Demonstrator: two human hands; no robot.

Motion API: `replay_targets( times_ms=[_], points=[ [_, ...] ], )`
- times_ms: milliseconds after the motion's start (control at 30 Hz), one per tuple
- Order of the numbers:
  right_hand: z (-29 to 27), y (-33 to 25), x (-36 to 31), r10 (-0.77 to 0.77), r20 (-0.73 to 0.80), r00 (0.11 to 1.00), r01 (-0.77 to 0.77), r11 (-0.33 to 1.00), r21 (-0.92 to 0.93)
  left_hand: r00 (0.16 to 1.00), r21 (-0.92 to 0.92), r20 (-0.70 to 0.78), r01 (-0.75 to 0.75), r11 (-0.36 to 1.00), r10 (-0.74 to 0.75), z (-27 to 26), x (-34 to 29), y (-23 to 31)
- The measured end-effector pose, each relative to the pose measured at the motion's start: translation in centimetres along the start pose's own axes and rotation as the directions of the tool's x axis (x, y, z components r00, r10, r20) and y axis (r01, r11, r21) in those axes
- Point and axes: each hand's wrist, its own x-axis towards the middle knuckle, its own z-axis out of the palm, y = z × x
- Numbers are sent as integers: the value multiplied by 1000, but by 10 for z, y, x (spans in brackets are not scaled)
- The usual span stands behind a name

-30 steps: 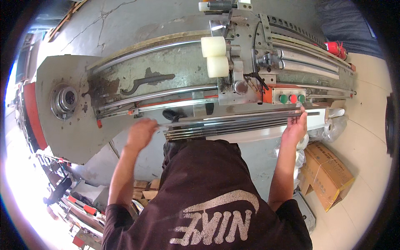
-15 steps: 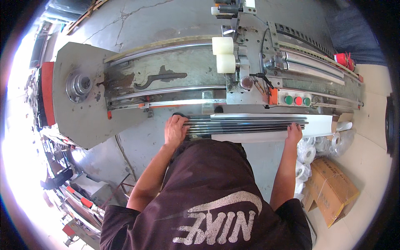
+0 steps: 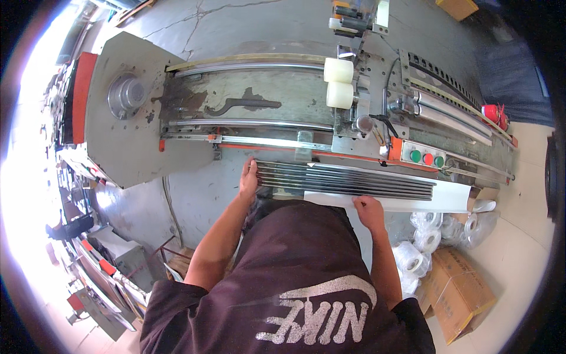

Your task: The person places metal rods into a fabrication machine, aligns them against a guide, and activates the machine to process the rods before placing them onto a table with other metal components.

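Several long, thin dark metal rods (image 3: 359, 179) lie side by side in a flat layer in front of my body, mostly on a white sheet (image 3: 451, 199). My left hand (image 3: 248, 178) is at their left ends, its fingers closed around the nearest ends. Some of its fingers are hidden. My right hand (image 3: 369, 211) is at the near edge of the sheet, below the rods, with curled fingers that seem to pinch that edge. The rods' left ends stick out past the sheet.
Beyond the rods stands a long machine (image 3: 277, 82) with rails, white rollers (image 3: 339, 94) and a push-button box (image 3: 427, 157). A hook-shaped wrench (image 3: 244, 104) lies on its bed. Clear plastic film rolls (image 3: 410, 256) and a cardboard box (image 3: 460, 292) are at the right.
My right hand has left the rods' right ends and moved left and nearer, to the sheet's edge. The rods have spread into a flatter row. My view has shifted a little.
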Motion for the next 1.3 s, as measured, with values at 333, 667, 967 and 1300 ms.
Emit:
replay_targets(
  times_ms=[333, 667, 967, 1300],
  points=[
    [24, 13, -7, -208, -196, 958, 176, 970, -170, 949, 529, 91, -302, 793, 301, -5, 48, -26],
    [36, 9, -8, -264, -185, 947, 188, 918, -348, 947, 468, 79, -312, 827, 312, 4, 51, -39],
    [113, -122, -12, -468, 96, 879, 455, 881, 128, 937, 400, 189, -345, 849, 292, -146, -62, -114],
    [330, -288, 7, -328, 806, 493, 440, 893, 94, 626, -478, -726, -165, 863, -283, -358, -199, -296]
  ],
)
